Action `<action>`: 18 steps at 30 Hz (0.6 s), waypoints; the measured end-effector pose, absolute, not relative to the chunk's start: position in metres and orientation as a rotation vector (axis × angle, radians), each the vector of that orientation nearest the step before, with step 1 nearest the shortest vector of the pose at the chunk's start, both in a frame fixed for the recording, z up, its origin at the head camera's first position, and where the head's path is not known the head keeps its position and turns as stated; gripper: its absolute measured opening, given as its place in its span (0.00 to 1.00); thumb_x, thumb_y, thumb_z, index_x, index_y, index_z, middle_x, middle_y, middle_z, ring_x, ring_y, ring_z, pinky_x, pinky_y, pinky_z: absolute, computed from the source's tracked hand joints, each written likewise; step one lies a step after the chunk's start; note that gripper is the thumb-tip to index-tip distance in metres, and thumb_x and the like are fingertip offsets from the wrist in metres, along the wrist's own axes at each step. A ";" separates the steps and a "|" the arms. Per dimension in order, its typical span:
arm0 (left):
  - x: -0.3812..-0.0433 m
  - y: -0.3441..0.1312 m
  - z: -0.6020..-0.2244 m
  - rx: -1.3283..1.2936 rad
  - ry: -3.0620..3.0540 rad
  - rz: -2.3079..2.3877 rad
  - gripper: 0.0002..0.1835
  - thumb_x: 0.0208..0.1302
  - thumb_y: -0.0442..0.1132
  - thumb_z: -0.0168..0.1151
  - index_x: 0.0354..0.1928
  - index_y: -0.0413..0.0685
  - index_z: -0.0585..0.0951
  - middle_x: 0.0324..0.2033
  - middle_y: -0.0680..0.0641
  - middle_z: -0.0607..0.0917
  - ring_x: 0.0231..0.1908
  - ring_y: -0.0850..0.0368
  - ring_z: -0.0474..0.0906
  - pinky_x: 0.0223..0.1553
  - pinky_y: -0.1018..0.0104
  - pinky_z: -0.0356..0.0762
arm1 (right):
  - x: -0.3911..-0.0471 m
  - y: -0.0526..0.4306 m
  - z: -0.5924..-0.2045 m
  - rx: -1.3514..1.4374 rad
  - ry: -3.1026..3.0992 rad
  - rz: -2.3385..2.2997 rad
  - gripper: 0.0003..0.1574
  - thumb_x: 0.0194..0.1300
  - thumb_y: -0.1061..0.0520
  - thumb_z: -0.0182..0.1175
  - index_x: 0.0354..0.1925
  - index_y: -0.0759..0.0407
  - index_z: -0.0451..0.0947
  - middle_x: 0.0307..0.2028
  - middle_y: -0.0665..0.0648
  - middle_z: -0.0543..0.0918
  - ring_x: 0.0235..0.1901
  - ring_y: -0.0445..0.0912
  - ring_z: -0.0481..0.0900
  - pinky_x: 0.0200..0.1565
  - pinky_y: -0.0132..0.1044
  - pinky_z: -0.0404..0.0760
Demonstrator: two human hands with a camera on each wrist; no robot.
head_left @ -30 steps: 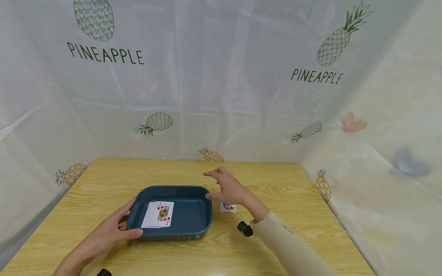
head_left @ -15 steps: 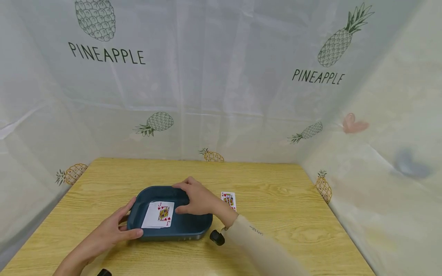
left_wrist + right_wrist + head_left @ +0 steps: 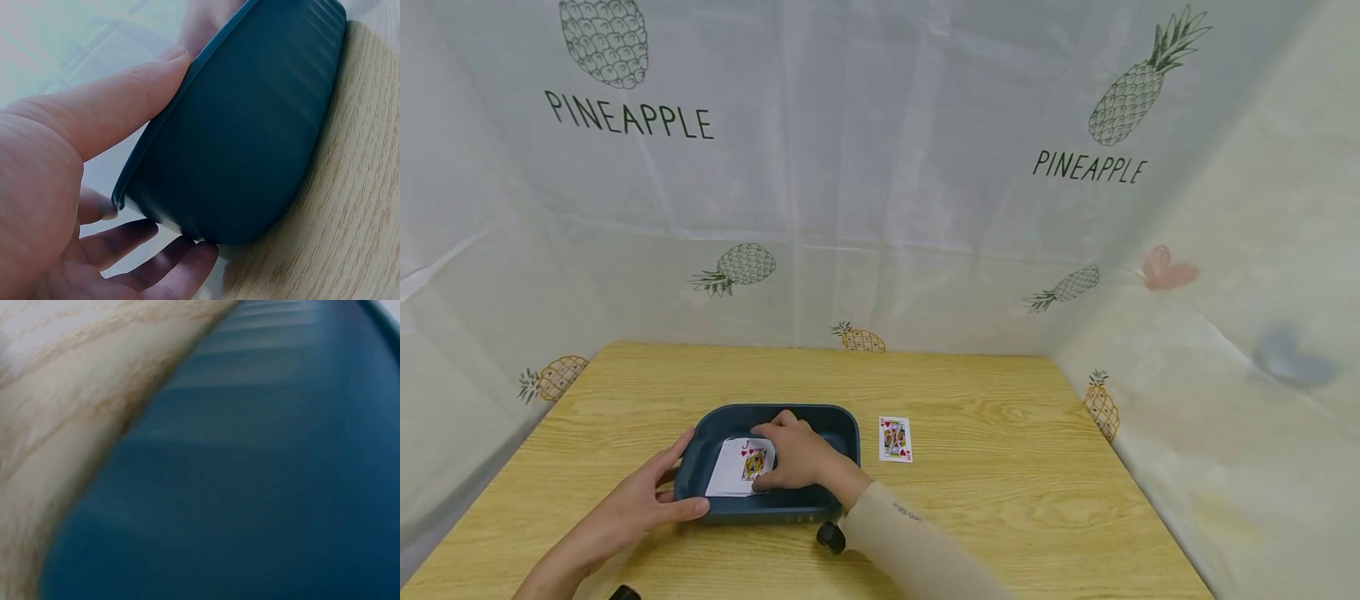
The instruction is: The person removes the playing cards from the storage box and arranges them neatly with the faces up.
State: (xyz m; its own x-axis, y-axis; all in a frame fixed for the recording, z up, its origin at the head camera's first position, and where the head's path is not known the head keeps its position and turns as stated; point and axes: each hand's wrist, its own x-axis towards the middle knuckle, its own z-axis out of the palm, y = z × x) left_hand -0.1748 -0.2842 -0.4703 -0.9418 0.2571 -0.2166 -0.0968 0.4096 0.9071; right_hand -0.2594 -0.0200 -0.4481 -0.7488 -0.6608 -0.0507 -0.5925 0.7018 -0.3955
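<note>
A dark blue rectangular dish point(image 3: 842, 421) with rounded corners stands on the table, holding a small stack of playing cards point(image 3: 724, 473) with the jack of hearts on top. My left hand point(image 3: 643, 500) grips the dish's left end. In the left wrist view its thumb point(image 3: 134, 94) lies against the rim and the fingers bend at the outer wall. Inside the dish, my right hand point(image 3: 801, 457) reaches over the right side of the stack, fingers at the far edge and thumb near the front. The right wrist view has only the dish's outer wall point(image 3: 237, 475), blurred.
A king of hearts card point(image 3: 895, 439) lies face up on the wooden table point(image 3: 1000, 483), right of the dish. A pale pineapple-print curtain point(image 3: 880, 208) hangs behind the table and along its sides.
My right hand has moved left, from above the king card across the dish's right rim to the stack, uncovering the king. My left hand and the dish stay where they were.
</note>
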 end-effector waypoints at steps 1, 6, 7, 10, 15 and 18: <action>-0.175 -0.284 -0.470 0.138 2.347 1.542 0.60 0.72 0.45 0.72 0.86 0.47 0.36 0.79 0.19 0.45 0.66 0.29 0.77 0.55 0.58 0.86 | -0.259 -0.021 -0.450 -1.005 2.731 -0.523 0.49 0.61 0.41 0.79 0.76 0.47 0.73 0.64 0.53 0.74 0.55 0.44 0.74 0.53 0.33 0.79; -0.174 -0.284 -0.469 0.127 2.353 1.525 0.59 0.72 0.46 0.72 0.87 0.48 0.37 0.80 0.20 0.45 0.68 0.27 0.74 0.56 0.58 0.85 | -0.257 -0.026 -0.451 -0.956 2.757 -0.482 0.50 0.59 0.40 0.80 0.75 0.46 0.74 0.62 0.51 0.75 0.51 0.42 0.71 0.49 0.31 0.76; -0.174 -0.284 -0.469 0.124 2.351 1.526 0.59 0.72 0.46 0.72 0.87 0.49 0.37 0.80 0.21 0.45 0.68 0.27 0.74 0.56 0.58 0.85 | -0.256 -0.027 -0.451 -0.947 2.758 -0.473 0.50 0.59 0.39 0.81 0.75 0.45 0.74 0.62 0.50 0.75 0.50 0.42 0.70 0.49 0.31 0.76; -0.174 -0.284 -0.469 0.118 2.342 1.536 0.60 0.71 0.46 0.72 0.87 0.50 0.37 0.80 0.21 0.45 0.68 0.28 0.74 0.56 0.58 0.86 | -0.254 -0.029 -0.451 -0.925 2.771 -0.415 0.50 0.58 0.38 0.81 0.75 0.44 0.75 0.62 0.49 0.75 0.50 0.42 0.69 0.49 0.32 0.76; -0.175 -0.284 -0.470 0.121 2.340 1.532 0.60 0.71 0.46 0.72 0.87 0.49 0.36 0.79 0.20 0.45 0.67 0.28 0.76 0.56 0.56 0.86 | -0.253 -0.030 -0.452 -0.902 2.809 -0.326 0.49 0.58 0.37 0.81 0.74 0.41 0.76 0.63 0.46 0.75 0.52 0.42 0.70 0.55 0.35 0.77; -0.176 -0.284 -0.470 0.101 2.342 1.521 0.60 0.71 0.46 0.73 0.87 0.50 0.37 0.80 0.20 0.45 0.67 0.28 0.76 0.57 0.55 0.86 | -0.254 -0.030 -0.452 -0.905 2.812 -0.295 0.49 0.58 0.36 0.80 0.74 0.40 0.76 0.64 0.45 0.74 0.54 0.41 0.69 0.57 0.36 0.77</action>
State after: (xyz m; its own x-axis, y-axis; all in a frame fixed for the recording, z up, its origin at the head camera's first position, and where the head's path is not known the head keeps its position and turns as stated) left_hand -0.1756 -0.2836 -0.4700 -0.9378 0.2439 -0.2469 -0.1265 0.4224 0.8975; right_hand -0.2541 -0.0302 -0.4525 -0.8005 -0.5904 -0.1029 -0.5562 0.7959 -0.2392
